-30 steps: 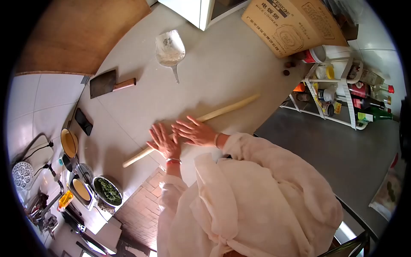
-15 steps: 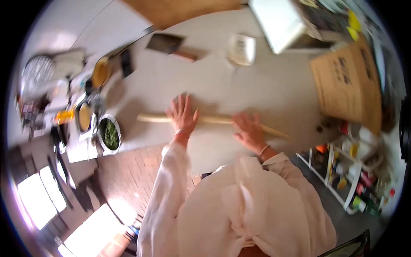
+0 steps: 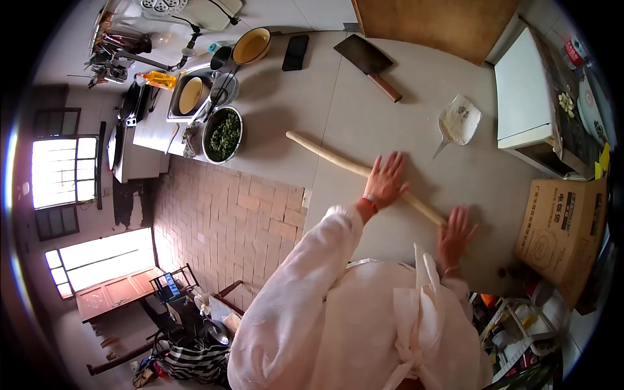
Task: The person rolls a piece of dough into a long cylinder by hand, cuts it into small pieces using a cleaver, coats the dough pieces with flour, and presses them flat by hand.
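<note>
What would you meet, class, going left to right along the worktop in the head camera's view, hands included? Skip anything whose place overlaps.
Bowl of greens → black phone → left hand → right hand → cardboard box.

Dough rope [image 3: 325, 155] plain pale beige-yellow, at left fingers [image 3: 394, 164] and right fingers [image 3: 462, 219]. Table [image 3: 481, 175] light grey around both. Sleeve [image 3: 312, 250] cream, below left fingers; wristband [image 3: 370, 203] red, just behind them. Above left fingers: cleaver blade [image 3: 361, 54] near-black, cleaver handle [image 3: 386, 88] reddish brown. Scoop [image 3: 458, 122] whitish, above right fingers. Left of left fingers: phone [image 3: 296, 53] black, greens [image 3: 224, 134] dark green. Box [image 3: 562, 227] right of right fingers, tan, black print. Bag [image 3: 192, 361] far lower left of left fingers, black-and-white stripes.
</note>
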Action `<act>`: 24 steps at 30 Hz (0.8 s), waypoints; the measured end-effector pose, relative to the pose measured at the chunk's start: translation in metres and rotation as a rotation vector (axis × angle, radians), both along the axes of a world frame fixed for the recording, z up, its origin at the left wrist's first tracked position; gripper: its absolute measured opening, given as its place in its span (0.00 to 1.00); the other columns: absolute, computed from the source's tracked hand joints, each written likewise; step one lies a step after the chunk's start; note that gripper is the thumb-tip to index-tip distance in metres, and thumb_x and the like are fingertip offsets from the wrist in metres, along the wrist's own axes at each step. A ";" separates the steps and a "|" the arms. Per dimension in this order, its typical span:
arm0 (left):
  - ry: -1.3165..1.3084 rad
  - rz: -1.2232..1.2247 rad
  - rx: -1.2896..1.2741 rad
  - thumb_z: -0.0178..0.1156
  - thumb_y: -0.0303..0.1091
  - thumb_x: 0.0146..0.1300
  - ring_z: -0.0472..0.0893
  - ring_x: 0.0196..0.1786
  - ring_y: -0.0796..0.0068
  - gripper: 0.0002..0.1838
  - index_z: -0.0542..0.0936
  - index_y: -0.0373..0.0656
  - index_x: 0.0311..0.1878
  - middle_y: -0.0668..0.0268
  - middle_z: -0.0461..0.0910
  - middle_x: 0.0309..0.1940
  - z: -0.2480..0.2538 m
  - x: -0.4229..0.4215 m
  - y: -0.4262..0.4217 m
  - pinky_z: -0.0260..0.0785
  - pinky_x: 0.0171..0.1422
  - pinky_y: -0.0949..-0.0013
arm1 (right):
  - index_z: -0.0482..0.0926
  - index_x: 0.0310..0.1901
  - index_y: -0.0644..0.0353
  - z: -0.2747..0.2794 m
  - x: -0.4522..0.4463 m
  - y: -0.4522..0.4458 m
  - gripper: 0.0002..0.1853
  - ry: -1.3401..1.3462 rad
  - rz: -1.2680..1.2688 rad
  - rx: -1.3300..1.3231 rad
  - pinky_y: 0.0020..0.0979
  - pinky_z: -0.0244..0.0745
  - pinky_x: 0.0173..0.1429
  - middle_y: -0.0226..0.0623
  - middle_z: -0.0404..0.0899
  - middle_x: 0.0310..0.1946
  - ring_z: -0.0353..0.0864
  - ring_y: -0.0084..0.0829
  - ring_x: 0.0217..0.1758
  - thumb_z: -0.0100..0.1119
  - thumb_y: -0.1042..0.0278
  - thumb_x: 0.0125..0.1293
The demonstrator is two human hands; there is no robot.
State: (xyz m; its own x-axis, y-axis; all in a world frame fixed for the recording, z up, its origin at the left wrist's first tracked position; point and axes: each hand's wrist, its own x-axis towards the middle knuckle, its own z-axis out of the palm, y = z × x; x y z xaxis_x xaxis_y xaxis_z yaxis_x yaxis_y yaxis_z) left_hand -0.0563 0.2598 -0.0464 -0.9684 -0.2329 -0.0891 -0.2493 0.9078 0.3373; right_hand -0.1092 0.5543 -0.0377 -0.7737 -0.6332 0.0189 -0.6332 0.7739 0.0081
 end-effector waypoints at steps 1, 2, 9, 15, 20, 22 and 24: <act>-0.008 0.070 -0.075 0.52 0.56 0.71 0.47 0.83 0.62 0.40 0.57 0.43 0.78 0.60 0.51 0.81 0.010 -0.024 -0.009 0.36 0.84 0.44 | 0.57 0.77 0.55 0.007 -0.027 -0.010 0.34 0.010 -0.113 0.065 0.65 0.42 0.79 0.39 0.51 0.80 0.51 0.41 0.82 0.45 0.48 0.75; -0.015 0.139 -0.150 0.51 0.56 0.72 0.46 0.83 0.62 0.39 0.57 0.43 0.78 0.61 0.51 0.81 0.018 -0.044 -0.019 0.36 0.84 0.45 | 0.58 0.76 0.56 0.000 -0.051 -0.011 0.33 0.063 -0.194 -0.055 0.64 0.47 0.77 0.39 0.51 0.80 0.52 0.41 0.82 0.45 0.47 0.76; 0.060 0.292 -0.150 0.55 0.51 0.69 0.51 0.82 0.55 0.42 0.55 0.36 0.78 0.51 0.54 0.79 0.001 0.043 -0.101 0.39 0.84 0.48 | 0.55 0.78 0.57 -0.005 0.006 0.034 0.36 -0.013 -0.076 -0.027 0.63 0.46 0.77 0.43 0.48 0.81 0.49 0.47 0.83 0.48 0.50 0.74; 0.035 0.258 -0.184 0.56 0.54 0.69 0.52 0.81 0.51 0.44 0.55 0.35 0.77 0.48 0.56 0.78 0.008 0.105 -0.114 0.37 0.84 0.44 | 0.56 0.78 0.56 0.010 0.030 0.011 0.35 -0.074 -0.301 0.037 0.63 0.41 0.79 0.40 0.48 0.81 0.49 0.39 0.83 0.50 0.53 0.74; 0.091 0.271 -0.300 0.52 0.55 0.71 0.55 0.80 0.53 0.39 0.59 0.41 0.77 0.50 0.60 0.76 -0.006 0.000 -0.196 0.41 0.82 0.43 | 0.59 0.76 0.60 -0.006 -0.025 -0.055 0.38 -0.090 0.018 -0.256 0.54 0.42 0.80 0.42 0.55 0.79 0.53 0.41 0.82 0.61 0.64 0.67; 0.058 0.254 -0.287 0.51 0.54 0.72 0.55 0.80 0.55 0.36 0.60 0.44 0.77 0.53 0.59 0.76 -0.008 -0.005 -0.228 0.44 0.80 0.43 | 0.62 0.75 0.58 -0.003 -0.017 -0.121 0.40 -0.132 0.212 -0.313 0.56 0.44 0.79 0.43 0.58 0.78 0.53 0.41 0.82 0.66 0.63 0.62; 0.042 0.213 -0.251 0.50 0.53 0.72 0.55 0.80 0.56 0.35 0.62 0.46 0.76 0.55 0.58 0.77 -0.003 0.008 -0.247 0.46 0.80 0.45 | 0.64 0.73 0.57 -0.019 0.001 -0.199 0.38 -0.121 0.338 -0.431 0.60 0.43 0.78 0.40 0.54 0.79 0.51 0.41 0.82 0.65 0.58 0.63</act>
